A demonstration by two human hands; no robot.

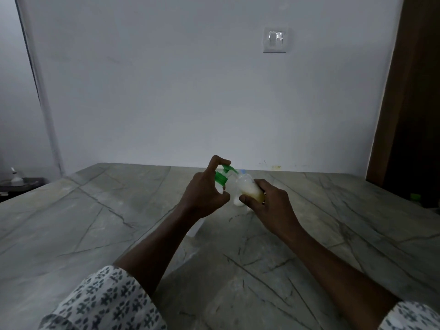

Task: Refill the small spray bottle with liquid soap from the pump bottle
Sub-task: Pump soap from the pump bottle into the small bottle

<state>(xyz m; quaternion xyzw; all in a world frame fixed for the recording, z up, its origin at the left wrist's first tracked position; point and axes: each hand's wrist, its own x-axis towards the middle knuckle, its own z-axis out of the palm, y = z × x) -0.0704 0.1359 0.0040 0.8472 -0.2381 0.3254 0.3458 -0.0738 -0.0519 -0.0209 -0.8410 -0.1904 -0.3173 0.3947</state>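
Marble table | left hand gripping green-capped pump bottle | right hand clasping translucent spray bottle beside it | needing steady aim under spout

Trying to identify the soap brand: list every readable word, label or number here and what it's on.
None can be read.
The pump bottle, gripped by the left hand, shows no label.
The small spray bottle in the right hand shows no print.
The wall switch bears no legible marking.
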